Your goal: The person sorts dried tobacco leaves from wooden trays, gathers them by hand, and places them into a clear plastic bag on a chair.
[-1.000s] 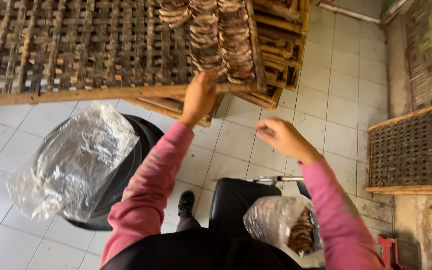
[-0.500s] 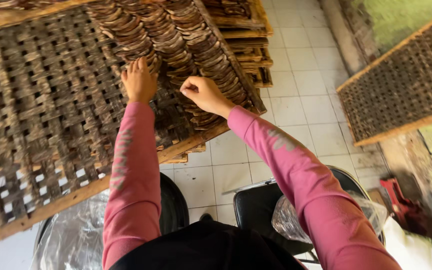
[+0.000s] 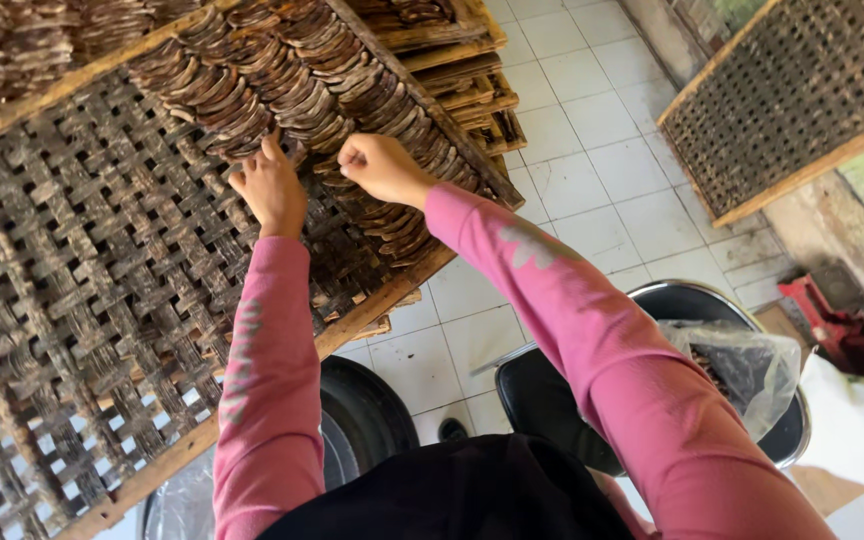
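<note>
Since the earlier frame your left hand [image 3: 270, 188] had dropped a little from the top of the rows to their lower end, and your right hand [image 3: 380, 166] had slid slightly toward the rack's right edge; the rack itself filled the view much as before.

You had the left hand lying flat, fingers stretched and spread, its fingertips touching the lowest of the dark dried slices [image 3: 282, 85] where the rows met bare weave. Your right hand was curled into a loose fist, thumb and fingers pinched together over the slices of the right-hand row; whether a slice was actually between them could not be told.

Those slices lay overlapped in slanting rows across the upper right part of the woven bamboo rack [image 3: 82, 300], running up toward its top edge and down along its right wooden edge. Most of the rack's left and lower weave showed open lattice.

Beyond the rack's right corner more wooden-framed racks [image 3: 462, 70] sat stacked on the white tiled floor [image 3: 592, 170], and another lattice rack [image 3: 792, 100] leaned well apart at the far right. Below your right sleeve a dark round basin [image 3: 672, 300] held a clear plastic bag [image 3: 742, 365].
</note>
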